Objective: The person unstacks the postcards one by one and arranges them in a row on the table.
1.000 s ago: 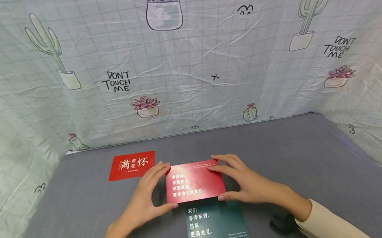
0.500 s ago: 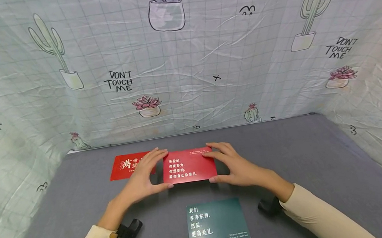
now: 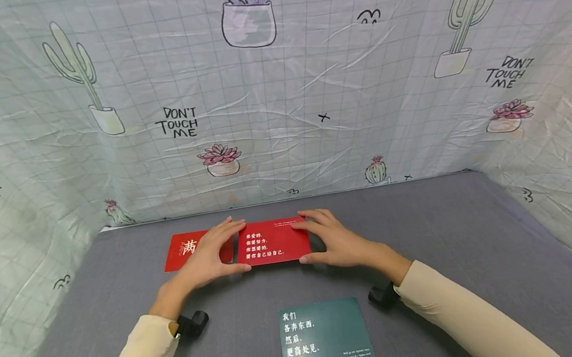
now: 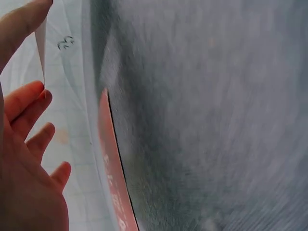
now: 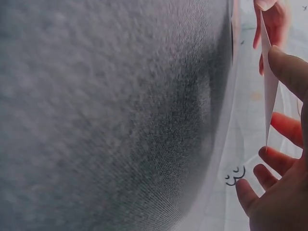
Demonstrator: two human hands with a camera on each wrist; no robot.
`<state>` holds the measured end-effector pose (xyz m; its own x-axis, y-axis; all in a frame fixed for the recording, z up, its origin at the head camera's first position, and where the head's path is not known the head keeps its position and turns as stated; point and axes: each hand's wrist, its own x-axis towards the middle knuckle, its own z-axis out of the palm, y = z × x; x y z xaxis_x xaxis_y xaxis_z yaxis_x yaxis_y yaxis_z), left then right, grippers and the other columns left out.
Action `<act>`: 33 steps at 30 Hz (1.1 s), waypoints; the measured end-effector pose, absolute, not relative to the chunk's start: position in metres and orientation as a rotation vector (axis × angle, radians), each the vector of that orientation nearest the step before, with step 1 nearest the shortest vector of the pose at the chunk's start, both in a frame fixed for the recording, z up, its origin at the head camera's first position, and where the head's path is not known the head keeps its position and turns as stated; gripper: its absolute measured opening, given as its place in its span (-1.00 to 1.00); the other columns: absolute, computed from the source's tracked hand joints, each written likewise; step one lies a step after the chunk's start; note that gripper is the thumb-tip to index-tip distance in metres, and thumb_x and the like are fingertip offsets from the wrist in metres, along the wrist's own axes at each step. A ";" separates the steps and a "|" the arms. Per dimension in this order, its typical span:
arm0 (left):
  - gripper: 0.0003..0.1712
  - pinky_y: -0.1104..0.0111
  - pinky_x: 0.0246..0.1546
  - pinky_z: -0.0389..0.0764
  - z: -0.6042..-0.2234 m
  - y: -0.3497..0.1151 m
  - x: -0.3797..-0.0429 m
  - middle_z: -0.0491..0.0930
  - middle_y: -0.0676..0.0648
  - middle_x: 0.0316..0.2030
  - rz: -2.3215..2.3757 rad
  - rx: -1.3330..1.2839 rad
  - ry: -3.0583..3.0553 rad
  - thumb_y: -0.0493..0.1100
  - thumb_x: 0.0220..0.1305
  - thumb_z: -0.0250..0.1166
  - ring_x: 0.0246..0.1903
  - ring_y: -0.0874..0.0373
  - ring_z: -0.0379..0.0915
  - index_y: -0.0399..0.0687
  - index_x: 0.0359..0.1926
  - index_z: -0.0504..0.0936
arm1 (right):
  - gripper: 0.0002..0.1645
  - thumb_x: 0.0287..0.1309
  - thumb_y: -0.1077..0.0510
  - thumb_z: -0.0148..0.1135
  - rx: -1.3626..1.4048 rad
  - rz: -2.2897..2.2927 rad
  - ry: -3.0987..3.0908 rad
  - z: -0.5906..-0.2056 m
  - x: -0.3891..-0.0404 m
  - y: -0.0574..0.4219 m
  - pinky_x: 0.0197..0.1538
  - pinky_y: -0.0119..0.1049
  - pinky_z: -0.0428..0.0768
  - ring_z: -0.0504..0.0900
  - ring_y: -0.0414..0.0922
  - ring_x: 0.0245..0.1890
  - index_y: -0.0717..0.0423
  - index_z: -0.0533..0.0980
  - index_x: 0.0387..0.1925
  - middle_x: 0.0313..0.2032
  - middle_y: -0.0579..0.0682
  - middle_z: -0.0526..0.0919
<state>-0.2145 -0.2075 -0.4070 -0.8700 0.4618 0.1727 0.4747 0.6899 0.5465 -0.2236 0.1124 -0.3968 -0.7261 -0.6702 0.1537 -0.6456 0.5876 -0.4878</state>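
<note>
A red postcard [image 3: 272, 242] with white lettering is held between both hands, off the table in the wrist views. My left hand [image 3: 209, 255] grips its left end, thumb at the near edge and fingertips at the far edge. At the right end my right hand [image 3: 343, 241] holds it the same way. Edge-on, the postcard [image 5: 270, 86] shows its pale underside in the right wrist view. Another red postcard [image 3: 180, 248] with large white characters lies at the back left, partly covered by my left hand in the head view. Nearer me, a dark green postcard [image 3: 325, 336] lies flat.
The grey cloth-covered table [image 3: 430, 233] runs back to a hanging curtain [image 3: 277, 97] printed with cacti. Each wrist wears a black camera, on the left [image 3: 192, 324] and on the right [image 3: 382, 296].
Both hands have carried the held red postcard away from me and slightly left, off the green postcard and beside the other red one. The postcards on the table have stayed put.
</note>
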 end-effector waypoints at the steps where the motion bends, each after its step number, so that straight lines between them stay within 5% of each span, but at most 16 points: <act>1: 0.04 -0.21 0.24 0.06 -0.408 -0.208 -0.216 0.23 -0.08 0.36 -0.936 -0.788 -2.882 0.13 -0.13 0.50 0.39 -0.05 -0.06 -0.04 0.38 0.29 | -0.15 0.06 -0.19 0.35 -1.140 -0.812 2.758 -0.397 -0.225 0.111 0.21 0.06 0.35 0.03 0.01 0.33 -0.02 0.31 0.34 0.39 0.05 0.12; 33: 0.00 -0.12 0.33 -0.13 -0.421 -0.216 -0.244 0.25 -0.17 0.34 -0.737 -0.771 -3.036 0.14 -0.08 0.46 0.39 -0.11 -0.07 -0.12 0.37 0.31 | -0.13 0.05 -0.24 0.32 -1.036 -0.562 2.718 -0.415 -0.260 0.091 0.27 0.16 0.15 0.07 0.03 0.33 -0.07 0.29 0.36 0.37 0.05 0.19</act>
<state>-0.2445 -0.2164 -0.4213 -0.8823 0.4691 0.0377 0.4342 0.7805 0.4497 -0.2605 0.0910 -0.4154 -0.7413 -0.6704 -0.0319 -0.6027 0.6858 -0.4078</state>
